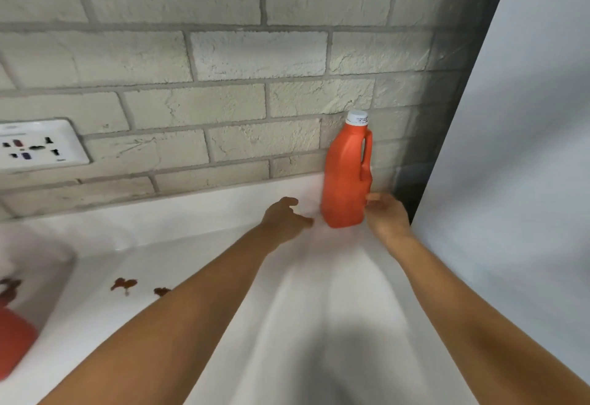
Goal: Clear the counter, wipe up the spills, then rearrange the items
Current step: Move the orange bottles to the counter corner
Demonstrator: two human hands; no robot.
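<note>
Where the pale brick wall (223, 53) meets the white table (319, 309), a grey-white panel (526, 149) closes off the right side. An orange jug (346, 175) with a white cap (357, 117) stands upright at the back of the table, against the wall and near that right corner, its handle turned to the right. The right hand (388, 213) sits just beside the jug's lower right edge, fingers loosely parted and thumb at or near the plastic; actual contact is unclear. The left hand (284, 216) hovers just left of the jug's base, fingers relaxed, holding nothing. A white socket plate (38, 146) hangs on the wall at far left. Brown spills (124, 284) dot the table left of the left forearm.
</note>
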